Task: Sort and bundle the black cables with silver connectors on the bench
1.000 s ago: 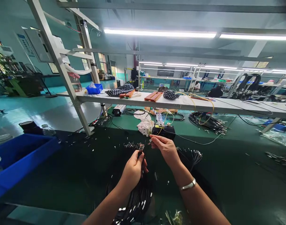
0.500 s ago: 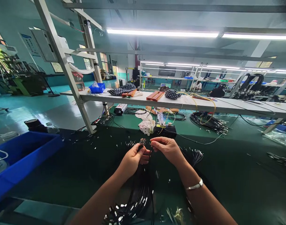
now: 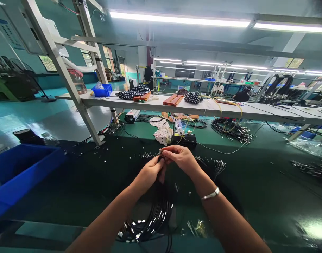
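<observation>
My left hand (image 3: 149,172) is closed around the upper end of a bundle of black wires (image 3: 152,218) that hangs down in a coil over the green table (image 3: 256,182). My right hand (image 3: 180,157) pinches the metal-tipped wire ends (image 3: 160,152) at the top of the bundle, fingertips touching those of the left hand. A silver bracelet (image 3: 210,194) sits on my right wrist. More loose black wires with metal terminals (image 3: 213,164) lie just right of my hands.
A small black box with yellow leads (image 3: 184,137) stands behind my hands, next to a white cloth (image 3: 161,133). A blue bin (image 3: 15,172) sits at the left. A white shelf (image 3: 256,113) crosses above the table on slanted posts (image 3: 71,88). Wire coils (image 3: 231,129) lie under it.
My two hands have come together; the right hand moved left onto the wire ends held by the left. The view has tilted slightly.
</observation>
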Action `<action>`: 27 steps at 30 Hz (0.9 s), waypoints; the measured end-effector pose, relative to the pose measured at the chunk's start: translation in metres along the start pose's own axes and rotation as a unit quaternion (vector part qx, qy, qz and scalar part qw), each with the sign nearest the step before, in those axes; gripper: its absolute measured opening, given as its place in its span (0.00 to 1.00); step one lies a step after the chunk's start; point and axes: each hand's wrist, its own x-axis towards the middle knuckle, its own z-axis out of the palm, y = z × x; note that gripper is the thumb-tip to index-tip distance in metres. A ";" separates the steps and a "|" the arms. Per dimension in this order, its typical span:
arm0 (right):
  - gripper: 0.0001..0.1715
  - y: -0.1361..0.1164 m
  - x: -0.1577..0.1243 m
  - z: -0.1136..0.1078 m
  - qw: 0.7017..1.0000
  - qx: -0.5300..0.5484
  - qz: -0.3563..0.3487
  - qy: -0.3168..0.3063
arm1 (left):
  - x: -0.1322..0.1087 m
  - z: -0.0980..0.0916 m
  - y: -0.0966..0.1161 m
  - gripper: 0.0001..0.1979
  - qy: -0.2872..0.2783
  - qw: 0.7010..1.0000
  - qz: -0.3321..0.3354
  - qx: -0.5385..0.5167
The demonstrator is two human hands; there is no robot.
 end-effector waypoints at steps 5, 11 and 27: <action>0.28 0.013 -0.005 -0.007 0.996 0.049 -0.012 -0.072 | 0.007 -0.012 0.005 0.09 -0.060 0.996 -0.055 -0.046; 0.33 0.028 -0.008 0.011 0.984 0.054 0.055 -0.162 | 0.019 -0.007 0.010 0.11 -0.154 0.984 -0.087 0.005; 0.26 -0.069 0.084 0.022 0.938 0.313 -0.016 0.149 | -0.172 -0.031 -0.164 0.31 0.198 0.825 -0.278 -0.451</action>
